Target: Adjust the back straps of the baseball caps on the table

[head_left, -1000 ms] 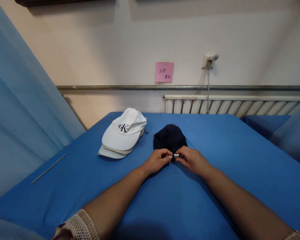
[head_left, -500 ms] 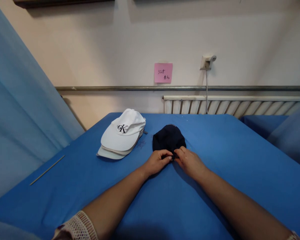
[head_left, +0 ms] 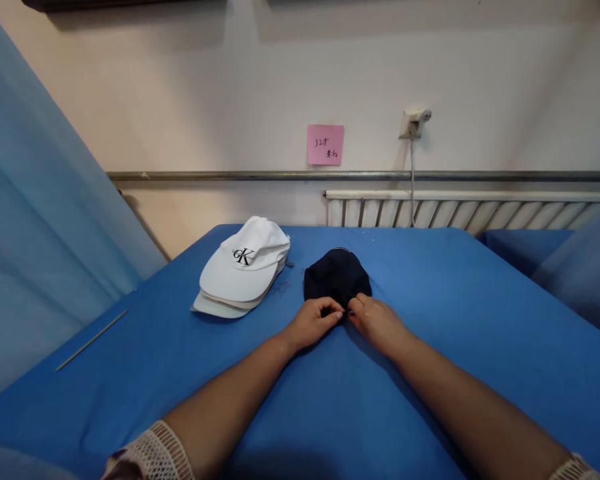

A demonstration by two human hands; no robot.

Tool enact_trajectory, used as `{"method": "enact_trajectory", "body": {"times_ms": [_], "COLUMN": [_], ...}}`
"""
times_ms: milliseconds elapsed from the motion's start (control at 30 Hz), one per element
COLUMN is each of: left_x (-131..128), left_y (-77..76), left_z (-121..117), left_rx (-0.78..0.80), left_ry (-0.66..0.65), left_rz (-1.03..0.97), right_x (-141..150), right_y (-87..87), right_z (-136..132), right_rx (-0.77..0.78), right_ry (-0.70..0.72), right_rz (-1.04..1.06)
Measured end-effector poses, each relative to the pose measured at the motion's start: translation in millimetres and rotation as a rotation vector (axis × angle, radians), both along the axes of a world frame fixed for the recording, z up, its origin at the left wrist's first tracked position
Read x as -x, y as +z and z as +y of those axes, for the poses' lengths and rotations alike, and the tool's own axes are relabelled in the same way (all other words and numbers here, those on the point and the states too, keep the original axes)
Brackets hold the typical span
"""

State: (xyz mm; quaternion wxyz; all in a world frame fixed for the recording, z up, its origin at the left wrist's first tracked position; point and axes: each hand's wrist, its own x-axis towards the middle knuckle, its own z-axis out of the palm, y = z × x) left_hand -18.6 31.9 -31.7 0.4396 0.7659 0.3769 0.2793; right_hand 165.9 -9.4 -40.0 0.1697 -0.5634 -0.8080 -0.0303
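A dark navy cap [head_left: 336, 275] lies on the blue-covered table [head_left: 300, 413], its near edge toward me. My left hand [head_left: 314, 322] pinches that near edge between thumb and fingers. Close beside it on the right, my right hand [head_left: 377, 321] pinches the same edge, fingers bent and partly hiding the cap. What exact part of the cap sits between the fingertips is too small to make out. To the left rests a stack of caps, with a white cap [head_left: 260, 243] bearing black letters on top and lighter brims showing below it.
A thin stick [head_left: 91, 340] lies near the table's left edge. Blue curtains [head_left: 45, 200] hang at the left. Behind the table are a metal rail [head_left: 230, 177], a white radiator [head_left: 445, 210], a wall socket [head_left: 413, 125] with a cord, and a pink note [head_left: 325, 145].
Both hands stay at the cap's near edge, with only slight finger movement. The whole view has shifted a little; the caps lie as before.
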Motion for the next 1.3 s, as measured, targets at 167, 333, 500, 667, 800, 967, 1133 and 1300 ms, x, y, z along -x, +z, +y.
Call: {"method": "enact_trajectory", "body": {"times_ms": [167,333,500,667,800,967,1133,1300], "left_x": [-0.5,-0.6,-0.6,-0.9,0.1,0.8,0.3,-0.2], "left_y": [-2.3,-0.6,3.6,4.3,3.0,1.0,-1.7,-5.6], "left_z": [0.0,-0.4,-1.4,-1.8,-1.7,-1.9,-1.1,1.9], "left_rx": [0.024,0.01,-0.026,-0.065,-0.053,-0.042,-0.03,0.032], "left_ry": [-0.007,0.03,0.03,0.031,0.035,0.041,0.073,0.075], "left_rz": [-0.065,-0.092,-0.044,0.011,0.013,0.036,0.014,-0.071], "right_x": [2.6,1.4,0.7,-1.9,-6.5,-10.2,-11.6,-12.1], "right_y": [-0.3,1.7,-1.4,-6.1,-6.9,-8.2,-6.9,-7.2], "right_z": [-1.4,-2.2,-3.2,-1.1,1.9,3.4,2.1,0.9], "right_rx": [-0.073,-0.099,-0.039,0.006,0.047,0.07,0.023,-0.007], "right_ry": [-0.056,-0.028,-0.018,-0.009,0.069,0.171,0.221,0.223], "right_rz": [-0.035,-0.025,0.093,0.22,0.299,0.347,0.37,0.334]}}
